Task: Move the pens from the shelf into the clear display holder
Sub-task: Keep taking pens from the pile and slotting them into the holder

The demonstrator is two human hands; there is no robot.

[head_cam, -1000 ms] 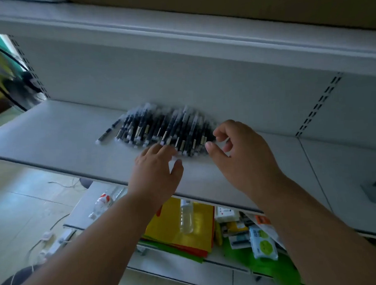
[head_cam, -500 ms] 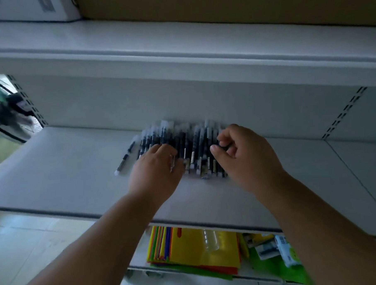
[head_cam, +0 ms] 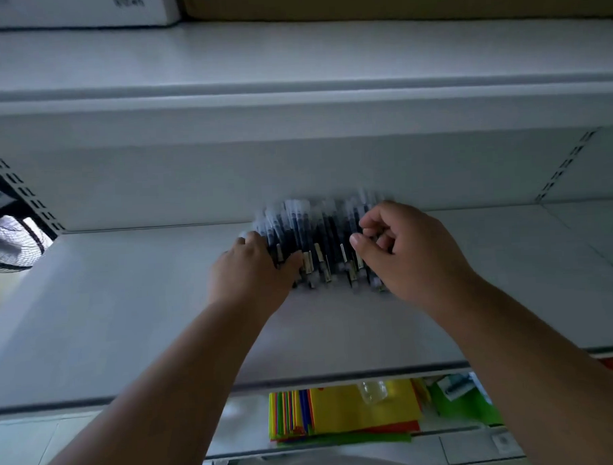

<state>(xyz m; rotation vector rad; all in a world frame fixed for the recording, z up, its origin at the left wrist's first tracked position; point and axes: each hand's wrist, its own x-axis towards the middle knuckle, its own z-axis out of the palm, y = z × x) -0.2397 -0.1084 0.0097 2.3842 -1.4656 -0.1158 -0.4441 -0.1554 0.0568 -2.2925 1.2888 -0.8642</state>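
At about nine o'clock a fan [head_cam: 7, 242] sits past the shelf's end, and nothing there matters to the job. Moving right, the left hand [head_cam: 254, 269] has slid in from the near edge of the shelf [head_cam: 126, 310] and now lies over the left flank of the pens [head_cam: 319, 238]. Its fingers curl round the outer pens while its thumb presses into the row from the near side. A stray pen that lay off to the left a moment ago is no longer visible on its own; it seems to have been swept into the pile.

The pens themselves are now a tighter bundle, lying against the back wall at twelve o'clock, between the two hands.

At roughly two o'clock of the bundle, the right hand [head_cam: 404, 252] has closed in too, fingers bent over the right flank, thumb pointing inward; whether it truly pinches any pen I cannot tell.

To me this looks like gathering before a lift. The clear display holder is not in view, so no pen has gone in yet.

Below, at six o'clock, coloured folders [head_cam: 341, 413] lie on a lower shelf.
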